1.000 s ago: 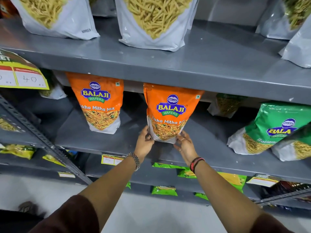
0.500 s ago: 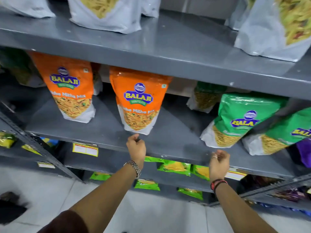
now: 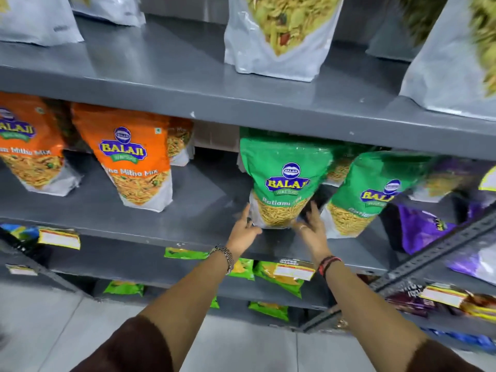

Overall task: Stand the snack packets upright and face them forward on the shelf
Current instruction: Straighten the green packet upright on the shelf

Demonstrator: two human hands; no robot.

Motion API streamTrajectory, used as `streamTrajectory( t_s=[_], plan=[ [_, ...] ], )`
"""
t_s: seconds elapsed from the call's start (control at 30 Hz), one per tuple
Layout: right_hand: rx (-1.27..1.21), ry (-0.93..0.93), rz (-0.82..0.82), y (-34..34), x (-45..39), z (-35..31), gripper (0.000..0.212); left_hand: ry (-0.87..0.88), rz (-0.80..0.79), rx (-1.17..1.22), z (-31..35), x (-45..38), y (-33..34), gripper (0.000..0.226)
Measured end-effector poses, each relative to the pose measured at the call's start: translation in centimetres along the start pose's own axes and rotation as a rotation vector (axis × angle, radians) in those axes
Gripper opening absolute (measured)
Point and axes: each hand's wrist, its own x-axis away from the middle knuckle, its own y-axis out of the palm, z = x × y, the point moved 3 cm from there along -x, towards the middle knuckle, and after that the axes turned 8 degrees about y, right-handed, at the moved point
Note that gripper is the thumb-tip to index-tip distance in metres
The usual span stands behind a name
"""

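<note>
Grey shelf (image 3: pixel 188 221): green packet (image 3: pixel 281 181) between spread fingers (image 3: pixel 243 214) of both hands; soft, light, slippery film—grip lower side edges.

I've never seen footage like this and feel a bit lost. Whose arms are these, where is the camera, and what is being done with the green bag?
No machine here: a person wears a camera on the head, looking down at their own arms. The left hand and right hand are placed on either side of the bottom of a green Balaji packet that stands on a grey metal shelf, seemingly straightening it; how firm the grip is cannot be told. Beside it to the right leans a second green packet, with purple packets further right. To the left stand orange Balaji packets, already facing forward. White pouches sit on the shelf above.
</note>
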Motion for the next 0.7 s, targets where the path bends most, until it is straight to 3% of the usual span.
streamTrajectory(
  t_s=[0.17,0.47,0.7],
  plan=[
    [-0.187,0.041,-0.070,1.5,-0.3,0.0,0.070,0.036,0.074,0.024,0.1,-0.5,-0.1,0.076],
    [-0.119,-0.030,-0.157,5.3,0.2,0.4,0.058,0.080,0.241,0.132,1.2,0.1,-2.7,0.074],
    [-0.080,-0.015,-0.137,6.3,0.3,0.7,0.056,0.029,0.237,0.078,1.2,-0.1,-4.3,0.070]
  ],
)
